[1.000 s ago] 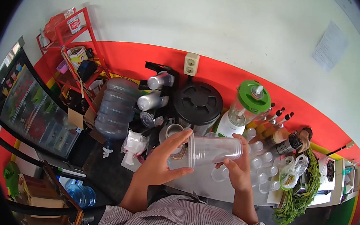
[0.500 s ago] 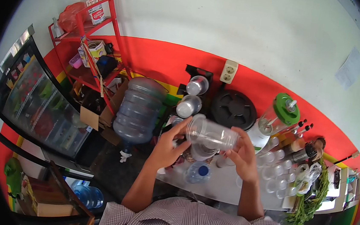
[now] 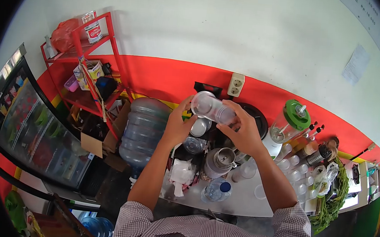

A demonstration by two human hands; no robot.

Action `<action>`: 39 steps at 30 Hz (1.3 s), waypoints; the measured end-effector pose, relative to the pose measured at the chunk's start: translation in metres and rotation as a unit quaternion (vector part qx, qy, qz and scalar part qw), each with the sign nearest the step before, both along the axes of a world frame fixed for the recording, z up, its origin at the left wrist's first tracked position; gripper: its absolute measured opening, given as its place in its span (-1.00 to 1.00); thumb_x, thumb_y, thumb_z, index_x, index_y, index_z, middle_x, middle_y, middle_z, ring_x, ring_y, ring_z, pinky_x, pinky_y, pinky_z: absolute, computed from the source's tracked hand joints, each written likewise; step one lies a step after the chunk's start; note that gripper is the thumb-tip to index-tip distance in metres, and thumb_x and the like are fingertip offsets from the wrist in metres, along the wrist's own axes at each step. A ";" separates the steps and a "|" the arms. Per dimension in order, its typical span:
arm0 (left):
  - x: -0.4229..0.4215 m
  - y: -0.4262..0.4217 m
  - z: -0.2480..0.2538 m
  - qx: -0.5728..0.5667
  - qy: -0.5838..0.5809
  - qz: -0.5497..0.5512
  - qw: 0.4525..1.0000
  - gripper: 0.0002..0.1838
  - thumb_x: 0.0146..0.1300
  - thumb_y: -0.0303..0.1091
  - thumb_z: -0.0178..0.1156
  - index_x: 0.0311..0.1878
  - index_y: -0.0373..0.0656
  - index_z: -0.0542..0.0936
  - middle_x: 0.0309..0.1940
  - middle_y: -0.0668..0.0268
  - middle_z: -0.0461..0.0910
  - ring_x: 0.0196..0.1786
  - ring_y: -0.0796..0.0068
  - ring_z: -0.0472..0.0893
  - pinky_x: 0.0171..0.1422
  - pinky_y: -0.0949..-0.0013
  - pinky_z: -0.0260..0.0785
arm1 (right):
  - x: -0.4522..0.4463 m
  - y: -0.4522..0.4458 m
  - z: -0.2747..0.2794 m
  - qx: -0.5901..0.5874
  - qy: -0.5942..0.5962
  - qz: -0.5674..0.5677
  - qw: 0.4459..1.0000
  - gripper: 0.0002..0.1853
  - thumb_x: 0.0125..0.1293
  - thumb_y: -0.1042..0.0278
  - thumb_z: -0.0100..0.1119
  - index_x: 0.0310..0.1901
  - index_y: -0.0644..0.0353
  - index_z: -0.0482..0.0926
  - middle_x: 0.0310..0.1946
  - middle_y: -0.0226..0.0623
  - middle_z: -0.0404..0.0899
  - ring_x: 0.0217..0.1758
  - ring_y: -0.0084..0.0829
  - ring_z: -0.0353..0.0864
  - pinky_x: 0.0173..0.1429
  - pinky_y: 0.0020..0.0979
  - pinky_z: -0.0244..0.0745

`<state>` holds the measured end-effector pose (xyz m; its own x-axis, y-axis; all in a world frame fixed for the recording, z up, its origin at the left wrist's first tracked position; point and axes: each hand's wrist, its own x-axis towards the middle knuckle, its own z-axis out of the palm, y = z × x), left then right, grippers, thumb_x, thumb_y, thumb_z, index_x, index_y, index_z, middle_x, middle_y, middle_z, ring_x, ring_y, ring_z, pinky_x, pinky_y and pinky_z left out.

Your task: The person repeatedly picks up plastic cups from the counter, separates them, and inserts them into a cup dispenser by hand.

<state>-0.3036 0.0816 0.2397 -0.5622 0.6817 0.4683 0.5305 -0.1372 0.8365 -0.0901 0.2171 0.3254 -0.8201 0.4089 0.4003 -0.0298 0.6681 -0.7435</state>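
Head view: evenly supporting cups (image 3: pixel 213 109)
Your left hand (image 3: pixel 179 125) is bracing ten-o'clock rims (image 3: pixel 205 92), right hand (image 3: pixel 245 133) lightly pinching the bases (image 3: pixel 227 115).

This looks like a small drinks shop or stall: a printed board (image 3: pixel 373 24) high on the white wall lists prices marked "Rp", and a tall black-framed fridge (image 3: pixel 42 130) has a glass door like a shop's display cooler. Along the counter (image 3: pixel 248 205) stand a clear blender with a green lid (image 3: pixel 289 122) and many clear plastic cups (image 3: pixel 300 175).
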 end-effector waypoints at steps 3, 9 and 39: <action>-0.003 0.006 0.001 -0.008 -0.010 0.006 1.000 -0.20 0.40 -0.45 0.40 0.68 -0.10 0.35 0.30 -0.04 0.68 0.38 0.03 0.65 0.43 0.09 0.48 | -0.008 0.001 0.004 0.026 0.012 0.003 1.000 -0.25 0.32 0.45 0.56 0.54 0.14 0.48 0.21 -0.23 0.72 -0.16 -0.55 0.65 -0.10 -0.46 0.63; -0.009 0.014 -0.001 -0.082 0.082 0.057 0.992 -0.12 0.37 -0.34 0.45 0.72 -0.01 0.30 0.31 0.03 0.66 0.44 -0.02 0.48 0.63 -0.08 0.15 | -0.020 0.002 0.006 0.048 -0.006 -0.017 0.999 -0.24 0.33 0.35 0.56 0.55 0.14 0.47 0.13 -0.13 0.74 -0.24 -0.44 0.65 -0.11 -0.39 0.63; -0.024 0.031 -0.025 0.016 -0.046 0.014 0.999 -0.34 0.35 -0.52 0.37 0.52 -0.31 0.45 0.38 0.01 0.61 0.49 0.15 0.56 0.62 0.13 0.33 | -0.070 -0.004 -0.039 0.263 -0.036 -0.145 0.953 -0.21 0.26 0.23 0.59 0.51 0.08 0.48 0.19 -0.09 0.75 0.12 0.03 0.75 0.16 -0.02 0.71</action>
